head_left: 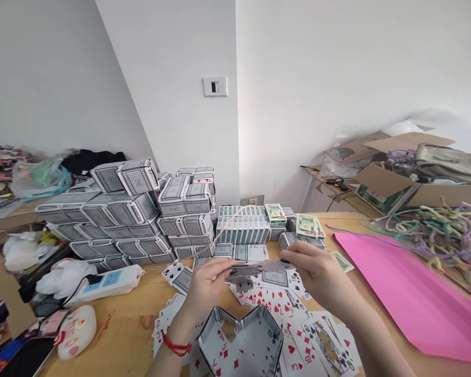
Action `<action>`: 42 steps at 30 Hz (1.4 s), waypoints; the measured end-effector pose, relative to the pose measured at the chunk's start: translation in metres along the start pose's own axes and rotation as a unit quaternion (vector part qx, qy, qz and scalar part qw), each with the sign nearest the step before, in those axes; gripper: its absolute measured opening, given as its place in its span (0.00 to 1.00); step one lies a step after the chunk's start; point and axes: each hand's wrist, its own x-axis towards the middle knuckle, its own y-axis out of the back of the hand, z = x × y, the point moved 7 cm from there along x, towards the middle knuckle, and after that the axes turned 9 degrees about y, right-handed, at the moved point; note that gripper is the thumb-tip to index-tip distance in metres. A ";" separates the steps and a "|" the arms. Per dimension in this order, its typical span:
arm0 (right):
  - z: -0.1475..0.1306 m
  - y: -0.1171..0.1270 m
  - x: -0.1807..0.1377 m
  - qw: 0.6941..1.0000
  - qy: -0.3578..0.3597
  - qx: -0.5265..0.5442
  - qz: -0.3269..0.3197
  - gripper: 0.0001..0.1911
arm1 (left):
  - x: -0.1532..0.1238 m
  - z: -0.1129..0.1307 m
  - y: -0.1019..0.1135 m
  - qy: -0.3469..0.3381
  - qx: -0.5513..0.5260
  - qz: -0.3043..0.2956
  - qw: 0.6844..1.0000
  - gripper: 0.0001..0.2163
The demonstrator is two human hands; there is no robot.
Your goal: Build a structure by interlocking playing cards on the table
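Playing cards (255,269), seen nearly edge-on, are pinched between both hands above the table. My left hand (210,285) grips their left end with thumb and fingers, and a red cord circles that wrist. At the right end, my right hand (312,267) pinches them with fingers closed. How many cards are held I cannot tell. Below the hands stands a heart-shaped frame (280,335) made of folded cards, its top side open. Loose face-up cards (310,340) lie spread under and around it.
Stacked grey-backed card blocks (121,209) rise at the back left. A row of green-edged card packs (243,225) stands behind the hands. Pink paper (408,293) and tangled pipe cleaners (447,241) lie right. A power strip (110,283) and a white rounded object (77,332) are left.
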 end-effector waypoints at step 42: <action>0.007 -0.033 0.006 0.993 -0.049 0.105 -0.033 0.13 | -0.004 0.007 0.002 -0.012 0.126 -0.018 0.992 0.13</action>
